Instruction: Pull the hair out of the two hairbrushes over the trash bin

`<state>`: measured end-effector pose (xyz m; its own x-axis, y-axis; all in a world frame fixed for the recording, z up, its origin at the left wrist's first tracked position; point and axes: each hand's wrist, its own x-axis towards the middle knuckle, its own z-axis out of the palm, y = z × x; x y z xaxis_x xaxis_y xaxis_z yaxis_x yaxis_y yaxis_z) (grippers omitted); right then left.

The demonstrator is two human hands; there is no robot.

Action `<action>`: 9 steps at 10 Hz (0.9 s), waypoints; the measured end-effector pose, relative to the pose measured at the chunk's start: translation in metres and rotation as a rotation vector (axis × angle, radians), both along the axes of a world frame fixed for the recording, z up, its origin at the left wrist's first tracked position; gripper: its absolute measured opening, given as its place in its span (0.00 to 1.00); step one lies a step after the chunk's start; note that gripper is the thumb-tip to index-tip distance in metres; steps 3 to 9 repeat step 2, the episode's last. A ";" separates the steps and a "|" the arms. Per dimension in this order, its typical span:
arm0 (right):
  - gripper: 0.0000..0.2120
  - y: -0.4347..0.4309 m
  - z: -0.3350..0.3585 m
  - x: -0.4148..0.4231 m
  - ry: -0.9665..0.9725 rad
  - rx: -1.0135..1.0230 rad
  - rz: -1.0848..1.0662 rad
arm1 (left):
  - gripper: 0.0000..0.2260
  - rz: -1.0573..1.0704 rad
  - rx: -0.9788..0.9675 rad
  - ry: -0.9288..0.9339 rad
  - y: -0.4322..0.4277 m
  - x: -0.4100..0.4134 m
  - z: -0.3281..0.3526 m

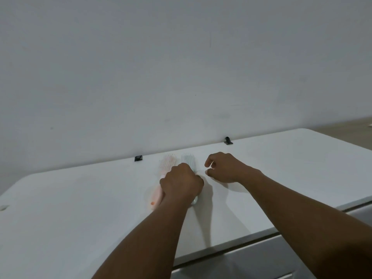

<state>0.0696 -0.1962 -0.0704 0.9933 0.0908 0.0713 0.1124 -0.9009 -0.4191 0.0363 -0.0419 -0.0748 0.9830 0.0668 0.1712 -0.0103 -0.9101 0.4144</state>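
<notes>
Two plastic hairbrushes lie side by side on smooth white table (80,198), bristle heads toward grey wall (181,57). Pink brush (168,165) left, slim rounded handle; pale blue brush (188,160) right. Left hand (181,184) fisted over both handles; which one it grips, cannot tell. Right hand (225,168) just beside blue brush, fingers loosely curled, holding nothing. Two small black clips (138,158) at far table edge.

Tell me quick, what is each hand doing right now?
Left hand: closed over the blue hairbrush, beside the pink hairbrush on the table.
Right hand: loosely curled, holding nothing.
</notes>
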 end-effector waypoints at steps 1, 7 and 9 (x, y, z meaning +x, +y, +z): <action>0.14 -0.001 0.000 -0.004 0.010 0.000 -0.007 | 0.10 -0.024 -0.018 0.041 0.000 -0.003 0.004; 0.14 -0.004 0.010 -0.009 0.010 0.011 -0.024 | 0.08 -0.016 -0.018 0.022 0.000 -0.005 0.010; 0.14 -0.004 0.010 -0.009 0.010 0.011 -0.024 | 0.08 -0.016 -0.018 0.022 0.000 -0.005 0.010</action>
